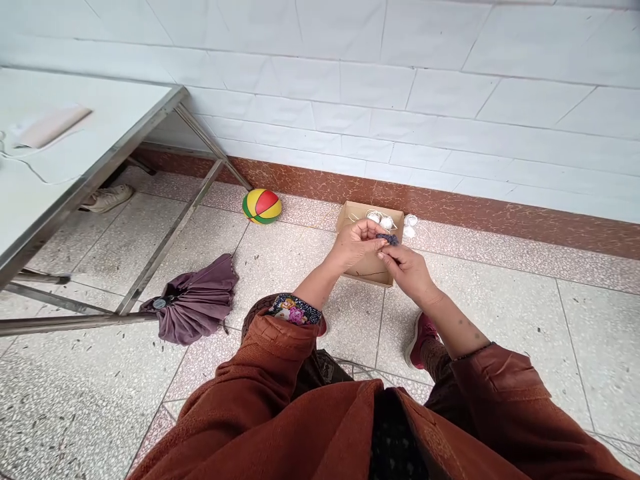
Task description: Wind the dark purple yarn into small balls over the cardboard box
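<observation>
My left hand (361,241) and my right hand (406,268) meet over a shallow cardboard box (347,213) on the floor. Between them is a small dark blue, bunched, yarn-like piece (388,239), its exact kind too small to make out. The left fingers are closed on it in a pinch. My right thumb and forefinger are pressed together just below, touching its near side; any thread between them is too fine to see. Inside the box, behind my hands, lie white roundish balls (380,220) with pale strings. A thin dark strand (367,274) rests near the box's front.
White crumpled bits (410,225) lie right of the box by the wall. A colourful ball (262,206) and a folded purple umbrella (200,300) are on the floor to the left. A metal-framed table (145,110) stands at left, with another person's shoe (113,198) beneath.
</observation>
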A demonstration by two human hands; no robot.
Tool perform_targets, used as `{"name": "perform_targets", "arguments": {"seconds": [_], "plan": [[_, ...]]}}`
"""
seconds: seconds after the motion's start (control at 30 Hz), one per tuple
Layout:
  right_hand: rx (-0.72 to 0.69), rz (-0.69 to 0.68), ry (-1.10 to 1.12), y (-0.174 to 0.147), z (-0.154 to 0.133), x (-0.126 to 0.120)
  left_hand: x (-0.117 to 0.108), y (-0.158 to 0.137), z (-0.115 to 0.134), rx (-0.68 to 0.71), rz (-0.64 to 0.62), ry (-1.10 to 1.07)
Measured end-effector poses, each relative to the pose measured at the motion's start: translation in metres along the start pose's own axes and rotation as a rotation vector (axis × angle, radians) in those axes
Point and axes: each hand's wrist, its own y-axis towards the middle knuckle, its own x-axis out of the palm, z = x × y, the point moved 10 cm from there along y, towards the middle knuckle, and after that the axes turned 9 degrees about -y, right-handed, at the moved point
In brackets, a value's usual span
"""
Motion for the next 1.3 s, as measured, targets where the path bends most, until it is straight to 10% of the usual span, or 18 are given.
{"name": "perform_targets", "arguments": {"seconds": [0.17,0.33,0.53,0.8,1.07,1.3], "plan": [[-0.099,0.075,-0.032,0.000,-0.019,-0.024,-0.013,0.000,0.003,0.061,0.094,0.259],[-0.017,0.157,0.003,0.015,-0.002,-0.051,0.012,-0.010,-0.002,-0.006,-0.113,0.194],[0.061,0.057,0.071,0.021,0.015,-0.016,0.006,-0.011,0.013,0.046,-0.068,-0.070],[-0.179,0.045,-0.069,0.004,-0.046,-0.012,-0.034,-0.021,0.033,0.129,0.171,0.235],[-0.043,0.132,0.147,0.031,-0.035,-0.035,-0.005,-0.043,0.039,0.051,-0.072,0.117],[0.020,-0.018,0.229,0.017,-0.037,0.010,-0.019,-0.042,0.050,0.108,0.128,-0.030]]}}
